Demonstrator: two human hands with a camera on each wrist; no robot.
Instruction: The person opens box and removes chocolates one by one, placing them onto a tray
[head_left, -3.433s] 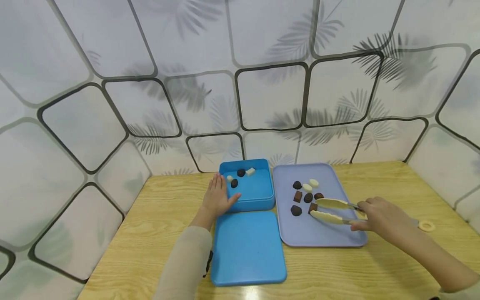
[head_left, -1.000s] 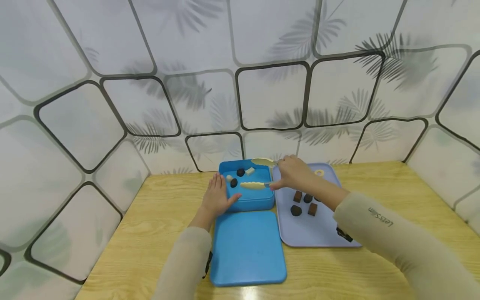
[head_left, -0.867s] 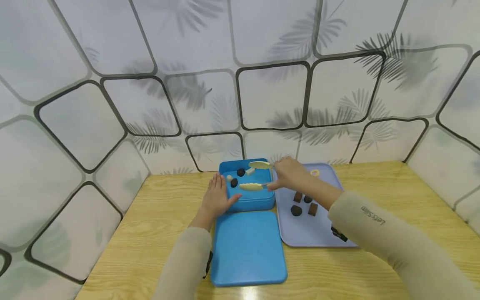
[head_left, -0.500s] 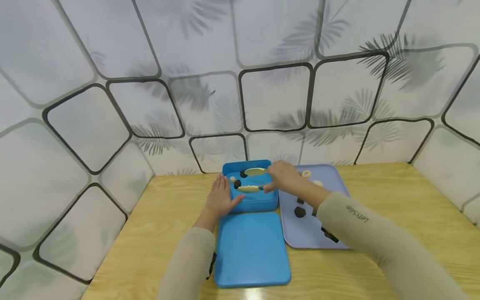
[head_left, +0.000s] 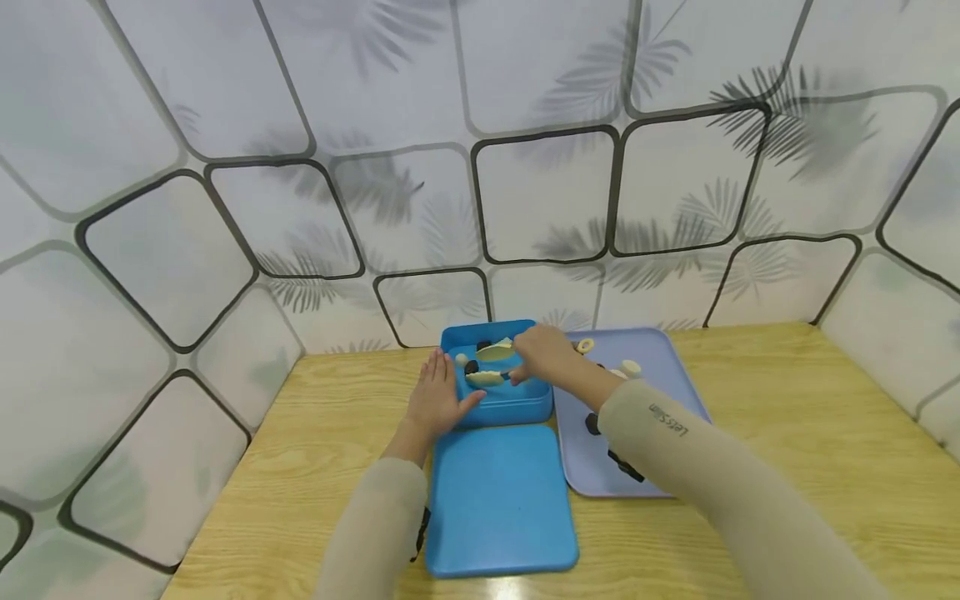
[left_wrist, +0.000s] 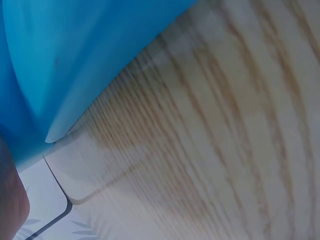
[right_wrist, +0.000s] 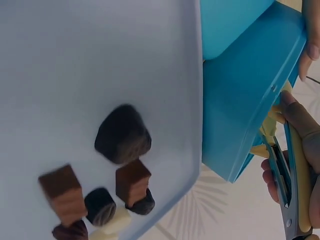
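My right hand [head_left: 547, 354] grips a pair of tongs [head_left: 486, 378] with cream scalloped tips. The tips stand apart inside the blue box [head_left: 510, 408], over its right and middle part. Dark chocolates [head_left: 471, 367] and a small cream piece [head_left: 461, 359] lie at the box's left side; the upper tip partly covers another dark piece and a white one. My left hand [head_left: 437, 404] rests with straight fingers along the box's left rim. In the right wrist view the tongs [right_wrist: 287, 175] reach over the rim into the box [right_wrist: 245, 90].
A lilac tray [head_left: 667, 367] stands right of the box, partly under my right sleeve. On it lie brown squares [right_wrist: 62, 190], dark chocolates [right_wrist: 122, 135] and cream pieces [head_left: 631, 367]. A flat blue lid [head_left: 501, 500] lies in front of the box. A patterned wall covering rises behind.
My right hand has carried the tongs from the brown square on the tray to the box, then further left and down into it. The square stayed on the tray. My left hand keeps its place.
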